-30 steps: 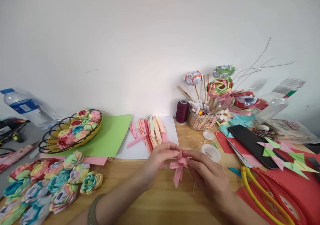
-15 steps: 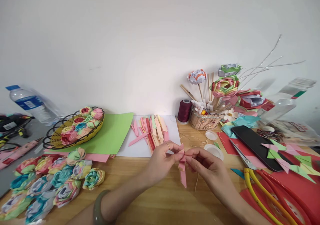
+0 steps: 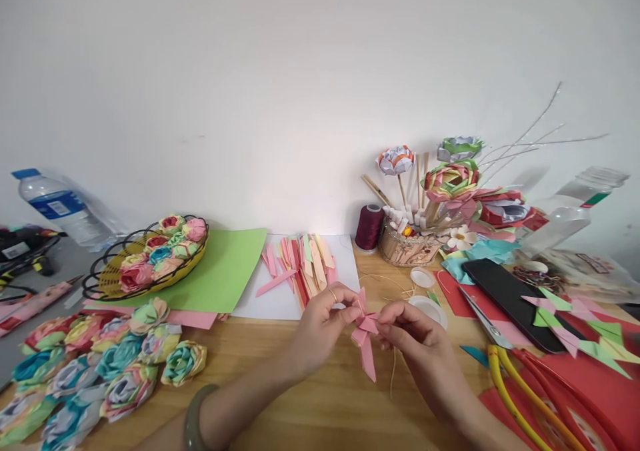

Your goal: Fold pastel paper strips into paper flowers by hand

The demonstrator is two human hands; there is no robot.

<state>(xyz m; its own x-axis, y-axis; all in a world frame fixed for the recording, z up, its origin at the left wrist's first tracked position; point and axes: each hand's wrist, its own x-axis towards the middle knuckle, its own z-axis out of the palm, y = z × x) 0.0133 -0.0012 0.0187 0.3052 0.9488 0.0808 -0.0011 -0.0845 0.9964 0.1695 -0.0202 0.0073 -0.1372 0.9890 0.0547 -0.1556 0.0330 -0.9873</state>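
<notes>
My left hand (image 3: 327,321), with a ring and a bracelet, pinches a piece of folded pink paper (image 3: 368,347) between thumb and fingertips. The paper has crossed strips, one pointing up and a longer one hanging down. On its right side, the closed fingertips of my right hand (image 3: 423,344) grip the end of one strip. A thin tan cord (image 3: 393,377) hangs below my right fingers; whether they hold it is unclear. Behind my left hand, several folded paper strips (image 3: 303,264) in pink, red, peach and green lie on a white sheet (image 3: 280,307).
Paper flowers (image 3: 120,357) cover the left, below a yellow basket (image 3: 113,271) holding more. A maroon thread spool (image 3: 369,227) stands beside a decorated pot (image 3: 410,247). Scissors with silver blades (image 3: 487,324), yellow-red handles (image 3: 520,387) and a black phone (image 3: 515,304) lie right.
My right hand has drawn slightly to the right of the pink paper. More of its crossed strips now show between my hands. The view has shifted slightly.
</notes>
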